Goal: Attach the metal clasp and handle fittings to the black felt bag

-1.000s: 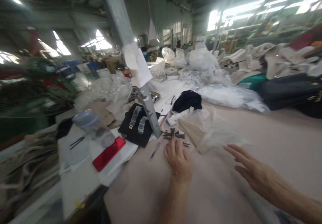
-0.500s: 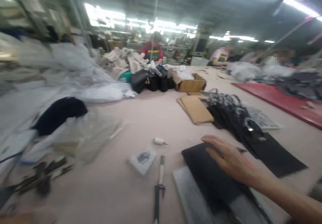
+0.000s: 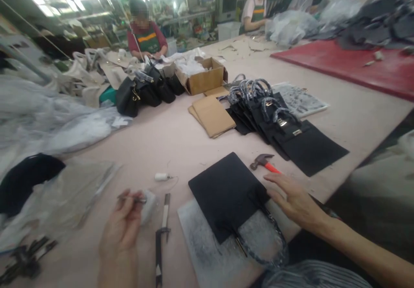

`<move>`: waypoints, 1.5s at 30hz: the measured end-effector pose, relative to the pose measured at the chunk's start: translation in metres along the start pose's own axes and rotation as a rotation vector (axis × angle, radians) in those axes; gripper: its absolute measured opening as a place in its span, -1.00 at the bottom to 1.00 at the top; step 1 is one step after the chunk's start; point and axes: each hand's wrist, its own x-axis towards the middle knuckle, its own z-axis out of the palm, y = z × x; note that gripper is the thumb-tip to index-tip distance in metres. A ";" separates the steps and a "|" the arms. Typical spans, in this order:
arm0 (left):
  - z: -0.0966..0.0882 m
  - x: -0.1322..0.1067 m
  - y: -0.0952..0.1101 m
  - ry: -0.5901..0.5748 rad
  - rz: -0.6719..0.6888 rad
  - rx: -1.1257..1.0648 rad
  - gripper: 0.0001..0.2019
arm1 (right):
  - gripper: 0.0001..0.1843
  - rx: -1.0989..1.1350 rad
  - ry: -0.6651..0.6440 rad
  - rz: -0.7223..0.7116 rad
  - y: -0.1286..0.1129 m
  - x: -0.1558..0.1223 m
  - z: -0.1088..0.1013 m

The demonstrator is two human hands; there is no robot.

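Note:
A black bag panel with a wrapped, looped handle lies on a grey slab in front of me. My right hand is at the panel's right edge, fingers apart and holding nothing. Close to its fingertips is a claw hammer with a red handle. My left hand, slightly blurred, pinches a thin metal piece whose exact kind I cannot make out. Behind those fingers, a clear plastic bag is partly hidden. A long strap-like tool lies between the hand and the slab.
A white thread spool lies beyond my left hand. Farther off are brown cardboard sheets, a row of black bag pieces, an open carton and finished black bags. A red board lies right; co-workers sit behind.
My left hand has come into view at the small plastic bag, pinching a thin metal piece. My right hand has slid off the panel to its right edge. The view has turned and tilted down.

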 end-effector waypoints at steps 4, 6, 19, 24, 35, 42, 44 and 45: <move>0.012 -0.043 0.006 -0.192 -0.120 -0.034 -0.69 | -0.61 -0.015 -0.106 -0.221 -0.018 -0.014 0.028; 0.035 -0.070 -0.001 -0.308 -0.154 -0.037 -0.64 | -0.60 -0.041 -0.120 -0.256 -0.016 -0.018 0.037; 0.070 -0.133 -0.055 -0.405 0.000 0.335 -0.85 | -0.59 0.166 -0.077 -0.313 0.015 -0.020 0.055; 0.074 -0.137 -0.053 -0.423 -0.011 0.301 -0.83 | -0.58 0.189 -0.074 -0.312 0.017 -0.020 0.056; 0.076 -0.138 -0.053 -0.474 0.022 0.329 -0.83 | -0.58 0.199 -0.064 -0.315 0.020 -0.021 0.058; 0.073 -0.143 -0.048 -0.532 0.226 0.542 -0.93 | -0.61 0.254 -0.039 -0.322 0.018 -0.021 0.058; 0.071 -0.148 -0.048 -0.560 0.313 0.613 -0.89 | -0.62 0.316 -0.035 -0.335 0.022 -0.017 0.053; 0.071 -0.150 -0.048 -0.579 0.359 0.637 -0.87 | -0.62 0.344 -0.023 -0.330 0.025 -0.014 0.048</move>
